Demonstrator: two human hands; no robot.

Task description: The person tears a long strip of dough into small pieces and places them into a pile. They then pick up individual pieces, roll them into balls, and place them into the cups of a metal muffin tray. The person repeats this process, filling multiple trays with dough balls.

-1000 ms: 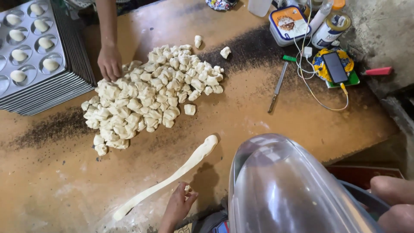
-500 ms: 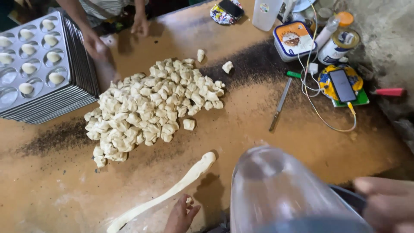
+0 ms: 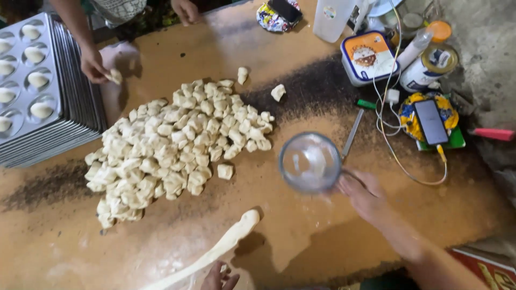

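My right hand (image 3: 365,196) holds a clear plastic cup (image 3: 310,162) by its handle, out over the brown table (image 3: 301,236), just right of a big pile of cut dough pieces (image 3: 172,147). My left hand (image 3: 219,278) shows only its fingertips at the bottom edge, on the near end of a long dough rope (image 3: 215,252) that runs diagonally up to a rounded tip. Across the table another person's hand (image 3: 94,67) grips a dough piece beside a stack of metal muffin trays (image 3: 37,91) with dough balls in the cups.
At the back right stand a white jug (image 3: 336,19), a plastic tub (image 3: 368,56), a bottle (image 3: 414,48), a can (image 3: 430,67), a phone on a coloured pad (image 3: 430,121) with a charging cable, a knife (image 3: 352,134) and a red-handled tool (image 3: 492,134). Loose dough bits (image 3: 278,92) lie apart.
The clear cup, close under the camera before, has moved out over the table in my right hand. The other person's hand has shifted from the pile toward the trays, with a piece.
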